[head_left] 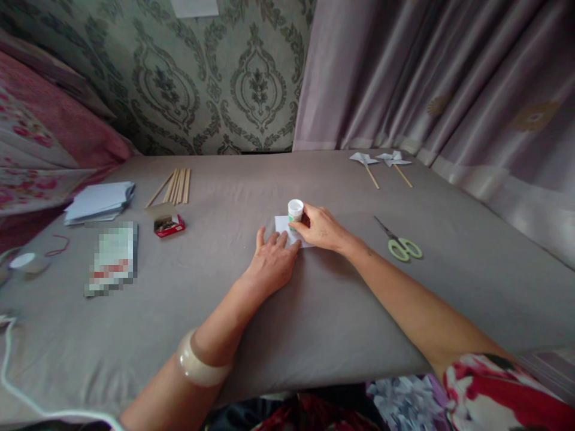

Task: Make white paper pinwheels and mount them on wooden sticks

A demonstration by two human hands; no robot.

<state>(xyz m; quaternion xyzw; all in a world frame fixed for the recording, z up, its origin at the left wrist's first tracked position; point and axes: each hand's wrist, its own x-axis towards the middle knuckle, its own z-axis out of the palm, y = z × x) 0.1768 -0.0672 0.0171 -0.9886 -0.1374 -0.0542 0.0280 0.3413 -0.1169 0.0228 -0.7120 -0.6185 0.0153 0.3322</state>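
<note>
A small square of white paper (pixel 281 224) lies on the cloth-covered table in front of me, partly covered by both hands. My right hand (pixel 324 228) is closed around a white glue stick (pixel 295 211) with a green marking, upright over the paper. The glue stick's lower end is hidden by my fingers and the view, so I cannot tell exactly how it meets the sheet. My left hand (pixel 274 261) lies flat with its fingers spread, fingertips at the paper's near left edge. Right of my right hand lie scissors (pixel 399 244) with pale green handles.
Two paper pinwheels (pixel 365 159) on sticks lie at the far right. At the left are several wooden sticks (pixel 180 186), a stack of paper (pixel 99 200), a small red box (pixel 169 225), a blurred packet (pixel 113 257) and a white cable (pixel 27 398).
</note>
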